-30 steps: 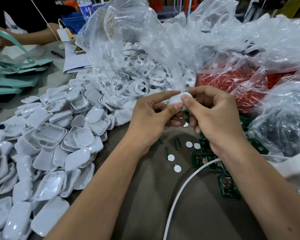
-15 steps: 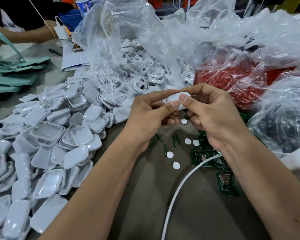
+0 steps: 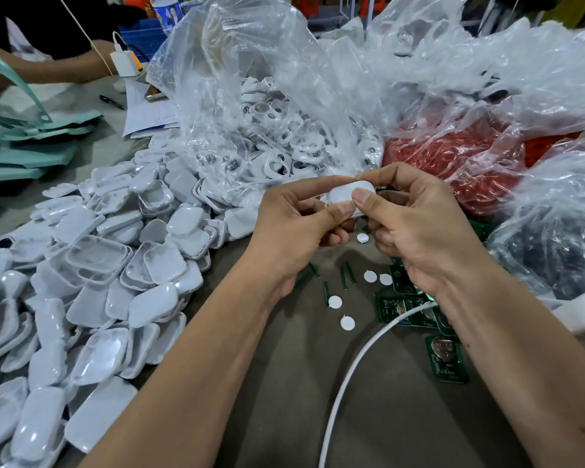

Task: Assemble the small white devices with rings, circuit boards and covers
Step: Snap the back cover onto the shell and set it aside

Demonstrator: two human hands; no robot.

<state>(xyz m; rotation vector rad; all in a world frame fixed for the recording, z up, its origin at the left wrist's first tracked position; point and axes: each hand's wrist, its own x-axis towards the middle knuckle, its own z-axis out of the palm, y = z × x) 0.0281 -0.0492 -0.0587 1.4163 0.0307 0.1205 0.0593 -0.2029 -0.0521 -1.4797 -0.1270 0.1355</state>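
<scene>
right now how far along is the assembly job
Done: cannot tell; no finished units can be told apart from loose parts. In hand: both the left hand and right hand pinch one white device, seemingly pressing its cover on. Left: plenty, judging by the big pile of covers, a bag of rings and loose boards on the table.

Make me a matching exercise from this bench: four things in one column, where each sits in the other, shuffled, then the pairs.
Things
1. white device
2. pile of white covers
3. green circuit boards
4. bag of red parts

Places
A. on the table under the right forearm
B. behind the right hand
C. pinched between the left hand and the right hand
D. spread over the table left of the left forearm

Pairs: 1-C, 2-D, 3-A, 4-B
</scene>
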